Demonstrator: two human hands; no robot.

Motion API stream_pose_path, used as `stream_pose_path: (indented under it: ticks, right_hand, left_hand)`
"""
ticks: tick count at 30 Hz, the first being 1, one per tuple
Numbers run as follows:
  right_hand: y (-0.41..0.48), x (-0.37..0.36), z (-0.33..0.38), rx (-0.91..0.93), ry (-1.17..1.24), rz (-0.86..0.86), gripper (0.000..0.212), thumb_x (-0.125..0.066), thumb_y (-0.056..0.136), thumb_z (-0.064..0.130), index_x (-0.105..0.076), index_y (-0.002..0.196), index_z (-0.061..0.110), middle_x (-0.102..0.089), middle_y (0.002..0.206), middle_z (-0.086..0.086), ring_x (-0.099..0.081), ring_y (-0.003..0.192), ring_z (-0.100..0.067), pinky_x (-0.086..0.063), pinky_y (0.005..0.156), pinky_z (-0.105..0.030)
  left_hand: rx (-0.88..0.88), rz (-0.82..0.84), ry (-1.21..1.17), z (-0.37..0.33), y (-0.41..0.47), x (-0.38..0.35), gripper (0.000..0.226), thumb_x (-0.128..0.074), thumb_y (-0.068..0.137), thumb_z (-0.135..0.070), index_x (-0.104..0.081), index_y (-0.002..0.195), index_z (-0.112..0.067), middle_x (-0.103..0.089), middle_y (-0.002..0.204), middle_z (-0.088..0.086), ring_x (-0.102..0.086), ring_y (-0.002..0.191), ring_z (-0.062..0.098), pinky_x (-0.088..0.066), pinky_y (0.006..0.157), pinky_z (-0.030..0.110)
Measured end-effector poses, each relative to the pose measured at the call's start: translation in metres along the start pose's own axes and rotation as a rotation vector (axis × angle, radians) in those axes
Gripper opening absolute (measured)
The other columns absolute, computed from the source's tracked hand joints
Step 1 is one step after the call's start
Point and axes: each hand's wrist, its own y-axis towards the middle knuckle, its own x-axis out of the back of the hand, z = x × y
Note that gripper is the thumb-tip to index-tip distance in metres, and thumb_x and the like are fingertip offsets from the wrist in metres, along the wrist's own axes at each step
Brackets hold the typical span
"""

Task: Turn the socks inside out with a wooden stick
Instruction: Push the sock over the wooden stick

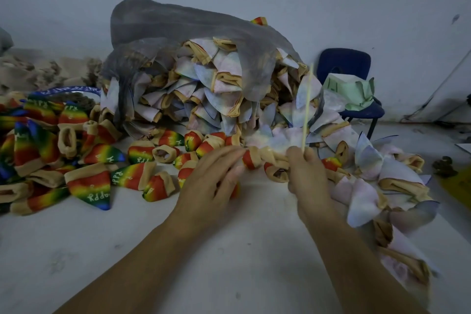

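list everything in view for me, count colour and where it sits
rainbow socks: many, red-to-blue with tan cuffs, heaped at left
pale socks: many, washed-out pastel with tan cuffs, spilling from the bag, centre to right
plastic bag: one, grey translucent, draped over the pale heap
held sock: one, red with tan cuff, between both hands
wooden stick: one, pale, rising from the right hand
chair: one, dark blue, back right
bundle: one, pale green, on the chair
work surface: one, white, underneath
left hand: one, pinches the held sock
right hand: one, grips the wooden stick
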Motion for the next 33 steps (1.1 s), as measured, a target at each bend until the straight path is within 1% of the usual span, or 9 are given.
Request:
stream_pose_path:
  ticks: [3, 6, 10, 16, 19, 22, 26, 29, 33]
  right_hand:
    - [-0.02, -0.014, 0.002, 0.129, -0.117, 0.094, 0.025, -0.05, 0.085, 0.032, -0.04, 0.064, 0.024, -0.043, 0.049, 0.012, -0.037, 0.042, -0.001, -0.031, 0.043, -0.02]
    - [-0.032, -0.024, 0.001, 0.195, -0.109, 0.187, 0.029, -0.052, 0.088, 0.033, -0.04, 0.063, 0.027, -0.044, 0.047, 0.017, -0.036, 0.041, 0.0, -0.031, 0.039, -0.011]
    - [-0.037, -0.026, -0.005, 0.176, -0.036, 0.331, 0.03, -0.053, 0.089, 0.045, -0.049, 0.078, 0.018, -0.042, 0.056, 0.012, -0.037, 0.047, -0.001, -0.035, 0.044, -0.015]
    - [-0.037, -0.023, -0.002, 0.143, 0.122, 0.389, 0.024, -0.052, 0.082, 0.063, -0.055, 0.07, 0.042, -0.049, 0.053, 0.018, -0.045, 0.046, 0.002, -0.033, 0.043, -0.011]
    - [-0.039, -0.023, -0.002, 0.209, 0.097, 0.38, 0.028, -0.046, 0.076, 0.073, -0.055, 0.076, 0.046, -0.052, 0.056, 0.024, -0.049, 0.05, 0.005, -0.036, 0.044, -0.011]
    - [-0.042, -0.024, 0.0, 0.274, 0.083, 0.379, 0.027, -0.051, 0.076, 0.072, -0.055, 0.087, 0.048, -0.063, 0.077, 0.024, -0.058, 0.065, 0.009, -0.042, 0.051, -0.009]
    - [-0.045, -0.025, -0.003, 0.337, 0.037, 0.39, 0.037, -0.052, 0.081, 0.064, -0.06, 0.106, 0.038, -0.068, 0.1, 0.012, -0.064, 0.096, -0.002, -0.051, 0.077, -0.017]
    - [-0.049, -0.025, -0.001, 0.362, 0.02, 0.354, 0.028, -0.049, 0.083, 0.057, -0.064, 0.097, 0.038, -0.068, 0.093, 0.008, -0.063, 0.087, -0.006, -0.049, 0.069, -0.011]
    - [-0.049, -0.023, 0.0, 0.332, 0.022, 0.284, 0.023, -0.045, 0.083, 0.057, -0.062, 0.082, 0.041, -0.056, 0.063, 0.01, -0.048, 0.052, -0.003, -0.036, 0.048, -0.011]
  left_hand:
    - [0.063, 0.032, -0.011, -0.004, -0.001, 0.0, 0.044, -0.047, 0.1, -0.038, -0.052, 0.141, -0.021, -0.044, 0.14, -0.019, -0.033, 0.131, -0.01, -0.021, 0.105, 0.002]
    - [0.099, 0.074, -0.045, -0.006, -0.001, 0.0, 0.048, -0.048, 0.094, -0.042, -0.058, 0.136, -0.022, -0.053, 0.135, -0.017, -0.041, 0.126, -0.008, -0.029, 0.103, 0.004]
    - [0.034, 0.035, -0.057, -0.005, 0.001, 0.0, 0.026, -0.06, 0.096, -0.021, -0.071, 0.119, -0.016, -0.069, 0.115, -0.007, -0.056, 0.109, -0.001, -0.042, 0.091, 0.01]
    - [0.016, 0.019, -0.061, -0.008, 0.003, 0.0, 0.026, -0.063, 0.093, -0.022, -0.073, 0.115, -0.012, -0.068, 0.112, -0.008, -0.056, 0.107, -0.003, -0.041, 0.09, 0.006]
    - [0.152, -0.047, -0.171, -0.009, 0.003, 0.001, 0.018, -0.064, 0.094, -0.016, -0.076, 0.106, -0.02, -0.07, 0.104, -0.016, -0.06, 0.101, -0.004, -0.043, 0.085, 0.008]
    - [0.256, -0.036, -0.261, -0.015, 0.003, 0.001, 0.017, -0.061, 0.095, -0.019, -0.075, 0.102, -0.026, -0.068, 0.1, -0.022, -0.061, 0.097, -0.006, -0.044, 0.081, 0.008]
    - [0.273, 0.033, -0.287, -0.022, -0.001, -0.002, 0.016, -0.058, 0.098, -0.019, -0.073, 0.103, -0.022, -0.067, 0.099, -0.017, -0.059, 0.094, -0.006, -0.044, 0.077, 0.006]
    - [0.283, 0.024, -0.301, -0.022, -0.002, -0.001, 0.013, -0.058, 0.098, -0.019, -0.07, 0.096, -0.023, -0.064, 0.097, -0.02, -0.057, 0.094, -0.007, -0.041, 0.076, 0.005]
    - [0.356, 0.004, -0.349, -0.021, -0.001, -0.001, 0.022, -0.059, 0.097, -0.022, -0.068, 0.083, -0.038, -0.064, 0.088, -0.02, -0.059, 0.08, -0.002, -0.044, 0.069, 0.009]
